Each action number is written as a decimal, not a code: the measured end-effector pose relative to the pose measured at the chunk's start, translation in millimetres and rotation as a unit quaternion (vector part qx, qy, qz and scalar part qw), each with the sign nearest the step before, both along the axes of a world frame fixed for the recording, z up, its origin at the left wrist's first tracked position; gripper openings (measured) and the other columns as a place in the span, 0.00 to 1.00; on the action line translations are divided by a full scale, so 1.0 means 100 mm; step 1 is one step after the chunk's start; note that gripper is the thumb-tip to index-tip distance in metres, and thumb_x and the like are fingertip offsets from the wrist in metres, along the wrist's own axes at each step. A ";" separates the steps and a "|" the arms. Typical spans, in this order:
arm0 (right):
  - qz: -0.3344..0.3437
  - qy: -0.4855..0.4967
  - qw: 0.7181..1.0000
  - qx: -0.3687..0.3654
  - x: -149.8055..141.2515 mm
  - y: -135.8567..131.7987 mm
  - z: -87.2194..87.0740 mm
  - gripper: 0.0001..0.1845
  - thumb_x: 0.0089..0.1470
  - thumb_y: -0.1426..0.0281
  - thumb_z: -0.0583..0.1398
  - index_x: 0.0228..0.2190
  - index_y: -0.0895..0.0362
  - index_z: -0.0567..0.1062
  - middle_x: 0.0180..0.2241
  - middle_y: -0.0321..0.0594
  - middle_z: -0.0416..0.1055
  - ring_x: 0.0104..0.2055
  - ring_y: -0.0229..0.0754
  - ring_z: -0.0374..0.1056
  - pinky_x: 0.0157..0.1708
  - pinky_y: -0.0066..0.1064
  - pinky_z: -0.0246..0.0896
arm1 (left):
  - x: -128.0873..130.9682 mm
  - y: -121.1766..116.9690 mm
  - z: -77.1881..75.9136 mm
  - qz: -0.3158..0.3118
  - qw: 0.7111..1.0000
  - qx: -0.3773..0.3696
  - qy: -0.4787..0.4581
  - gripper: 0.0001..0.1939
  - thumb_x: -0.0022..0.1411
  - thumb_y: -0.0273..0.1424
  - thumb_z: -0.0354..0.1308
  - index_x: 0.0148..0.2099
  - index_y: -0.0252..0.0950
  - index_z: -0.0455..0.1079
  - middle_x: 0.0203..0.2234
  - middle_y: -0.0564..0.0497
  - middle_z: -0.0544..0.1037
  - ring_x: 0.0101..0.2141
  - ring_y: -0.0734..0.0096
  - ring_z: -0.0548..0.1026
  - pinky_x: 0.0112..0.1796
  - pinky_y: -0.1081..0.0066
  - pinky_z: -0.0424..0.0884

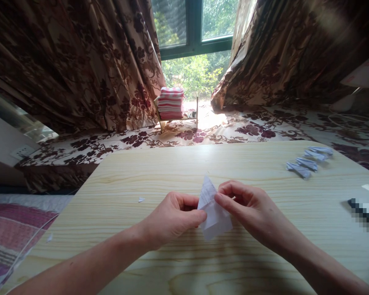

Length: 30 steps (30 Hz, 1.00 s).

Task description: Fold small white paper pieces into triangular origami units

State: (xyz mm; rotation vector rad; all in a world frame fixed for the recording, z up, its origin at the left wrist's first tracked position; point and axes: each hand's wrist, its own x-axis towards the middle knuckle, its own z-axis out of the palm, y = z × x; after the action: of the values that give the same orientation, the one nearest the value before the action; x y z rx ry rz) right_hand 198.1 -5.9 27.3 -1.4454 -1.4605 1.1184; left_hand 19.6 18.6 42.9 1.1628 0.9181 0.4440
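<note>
At the centre of the frame, slightly below the middle, a sheet of white paper [215, 221] is held just above the table [249, 159], between two bare hands. Left hand [172, 217]: grip pinching the paper's left edge, thumb on the near face, fingers behind. Right hand [249, 200]: grip pinching the right edge, thumb and forefinger pressed together on it, other fingers curled.

State of the paper: upper end narrows to a sharp point; a crossing fold line and overlapping layers show around mid-height. Lower end flares wide and looks flat. Judged partly folded: point formed, lower part not yet narrowed. Faint marks on the upper layer, too small to read.

Upper right of the frame: four folded papers [307, 164] in a slanting row on the table, each narrow and pleated. These look finished; the held piece is less compact than they are. How many more remain cannot be told.

Left of centre, a small paper scrap [141, 200] lies on the table, well apart from both hands.
</note>
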 end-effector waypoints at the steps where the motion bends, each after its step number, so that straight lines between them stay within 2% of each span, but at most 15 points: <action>1: 0.002 0.007 1.000 -0.008 0.00 0.00 0.00 0.15 0.51 0.59 0.59 0.25 0.58 0.74 0.25 0.37 0.70 0.25 0.37 0.64 0.23 0.27 0.57 | 0.00 0.00 0.00 0.000 1.000 -0.002 -0.003 0.10 0.49 0.30 0.60 0.33 0.31 0.79 0.22 0.51 0.74 0.28 0.69 0.70 0.34 0.70 0.64; 5: 0.000 0.031 0.999 -0.041 -0.01 -0.02 0.00 0.15 0.51 0.58 0.59 0.25 0.58 0.74 0.23 0.37 0.71 0.25 0.38 0.65 0.23 0.27 0.56 | 0.00 0.00 0.00 0.001 1.000 -0.013 -0.006 0.11 0.48 0.30 0.60 0.34 0.31 0.78 0.23 0.51 0.74 0.28 0.70 0.70 0.35 0.70 0.65; 14: 0.013 0.034 0.999 -0.024 0.01 -0.02 -0.01 0.15 0.50 0.58 0.60 0.24 0.58 0.73 0.26 0.39 0.72 0.27 0.39 0.65 0.26 0.29 0.58 | -0.01 0.01 0.00 0.002 1.000 -0.011 -0.007 0.07 0.48 0.31 0.61 0.29 0.31 0.74 0.21 0.53 0.70 0.28 0.72 0.67 0.34 0.72 0.63; 21: 0.020 0.022 1.000 -0.005 0.01 -0.02 -0.02 0.14 0.51 0.59 0.59 0.23 0.57 0.73 0.28 0.40 0.72 0.29 0.40 0.65 0.27 0.30 0.58 | -0.01 0.01 -0.05 0.023 1.000 0.008 -0.008 0.17 0.55 0.41 0.58 0.27 0.31 0.73 0.22 0.51 0.69 0.29 0.71 0.67 0.33 0.72 0.63; 30: 0.035 0.003 0.999 -0.004 0.02 -0.02 0.00 0.13 0.52 0.61 0.57 0.25 0.57 0.73 0.28 0.40 0.72 0.31 0.41 0.65 0.29 0.31 0.59 | 0.00 -0.01 -0.05 0.038 0.999 0.007 -0.022 0.16 0.55 0.40 0.58 0.27 0.30 0.75 0.20 0.52 0.70 0.27 0.73 0.67 0.30 0.73 0.62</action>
State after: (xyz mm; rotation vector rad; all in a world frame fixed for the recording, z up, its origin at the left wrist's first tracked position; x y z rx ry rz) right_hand 199.8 -7.9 27.3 -1.4050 -1.5147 1.1719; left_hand 20.0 17.9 38.0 1.1292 0.9240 0.5375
